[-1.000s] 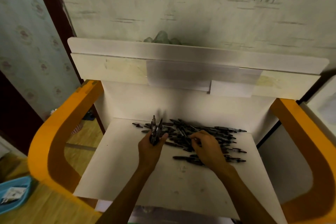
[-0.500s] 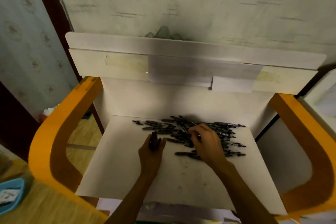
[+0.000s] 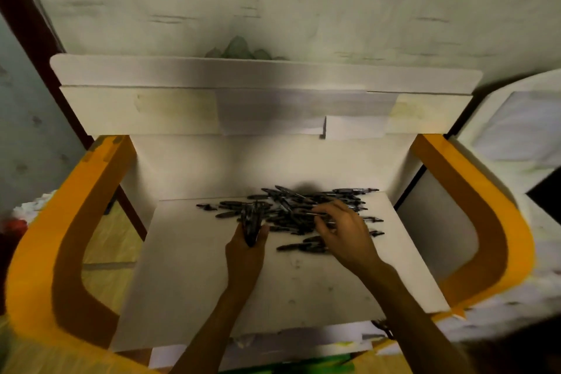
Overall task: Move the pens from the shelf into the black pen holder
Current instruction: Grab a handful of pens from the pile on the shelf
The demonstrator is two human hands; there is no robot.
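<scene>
Gripping a pen bundle [image 3: 251, 222], left hand [image 3: 245, 249]; right fingers [image 3: 323, 222] seemingly touch pile [image 3: 303, 206].

Legible text, labels, brands, numbers, signs: none recorded. Any print on the pens [image 3: 306, 206] is too small and blurred to be read; the paper sheets taped to the shelf front [image 3: 264, 109] are seen blank; the wall covering [image 3: 273, 3] bears only painted grass and hill motifs, no lettering
</scene>
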